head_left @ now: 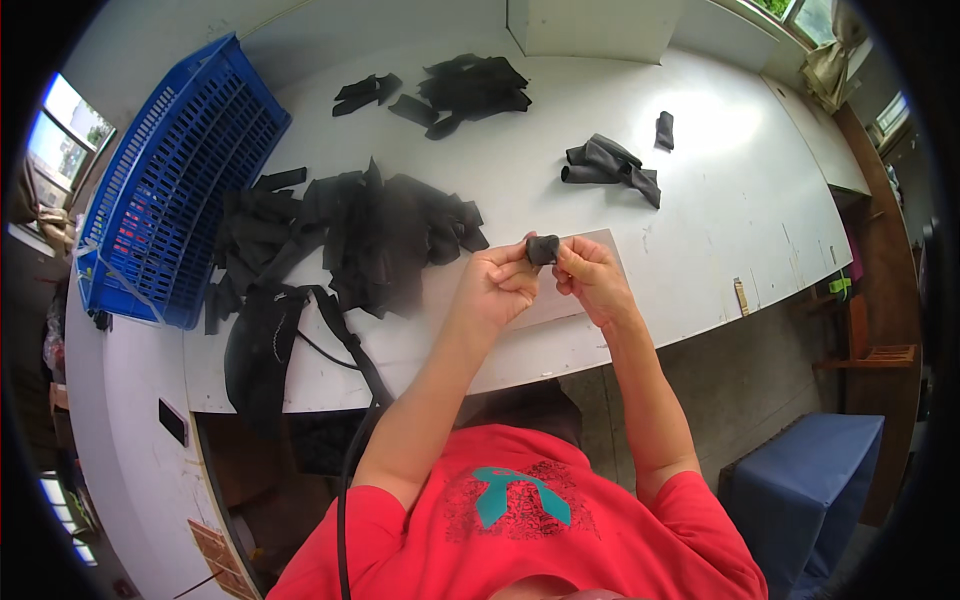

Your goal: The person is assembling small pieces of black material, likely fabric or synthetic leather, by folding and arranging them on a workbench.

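Note:
Between my two hands is a short black fabric tube (542,250), held up over the near part of the white table. My left hand (505,283) pinches its left end with the fingers curled in. At the other end, the thumb and fingers of my right hand (592,277) grip it. Below the hands lies a thin flat sheet (550,312) on the tabletop. A big heap of black fabric pieces (375,235) spreads to the left of my hands. Farther off at the right lies a small group of black tubes (608,168), with one single tube (665,131) beyond it.
A blue plastic basket (180,170) stands tilted at the table's left. Another black pile (470,88) lies at the back. A black bag-like item with a strap (262,350) rests at the near left edge, by a phone (173,422). A blue covered box (805,480) stands lower right.

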{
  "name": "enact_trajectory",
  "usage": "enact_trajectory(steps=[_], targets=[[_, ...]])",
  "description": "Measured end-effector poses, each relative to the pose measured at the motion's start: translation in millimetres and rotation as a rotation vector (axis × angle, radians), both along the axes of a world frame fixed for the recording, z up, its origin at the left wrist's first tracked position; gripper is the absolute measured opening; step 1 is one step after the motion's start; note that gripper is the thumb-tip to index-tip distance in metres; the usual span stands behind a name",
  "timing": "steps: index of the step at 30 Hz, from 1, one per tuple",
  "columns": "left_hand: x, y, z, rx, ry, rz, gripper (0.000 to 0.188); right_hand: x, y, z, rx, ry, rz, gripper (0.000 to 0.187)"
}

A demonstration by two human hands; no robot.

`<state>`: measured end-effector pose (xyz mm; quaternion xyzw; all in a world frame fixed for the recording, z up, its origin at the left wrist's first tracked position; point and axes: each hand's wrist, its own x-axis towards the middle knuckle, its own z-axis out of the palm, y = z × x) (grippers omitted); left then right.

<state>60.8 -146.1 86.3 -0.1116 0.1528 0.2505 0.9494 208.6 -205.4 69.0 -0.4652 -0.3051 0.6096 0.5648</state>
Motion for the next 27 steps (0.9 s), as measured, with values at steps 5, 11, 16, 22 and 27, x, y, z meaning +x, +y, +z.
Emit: enact_trajectory(steps=[5, 11, 16, 22, 27], targets=[[-2.8, 2.0, 5.9, -0.099, -0.118, 0.183, 0.021, 0.5, 20.4, 31.5, 0.1, -0.148, 0.137, 0.019], [-9.3, -21.2, -24.0, 0.369, 0.178, 0.053, 0.017, 0.9, 3.4, -19.1, -0.001, 0.178, 0.156, 0.018], [-7.3, -13.3, -10.1, 1.394, 0.919, 0.295, 0.029, 8.8, 11.3, -5.7, 0.054, -0.157, 0.116, 0.017], [-4.8, -11.6, 5.3, 1.543, 0.878, 0.365, 0.016, -1.3, -1.1, 39.5, 0.432, -0.756, -0.191, 0.021], [-11.8, -13.3, -11.6, 1.582, 1.017, 0.427, 0.016, -8.9, -0.9, 26.2, 0.434, -1.661, 0.121, 0.027]])
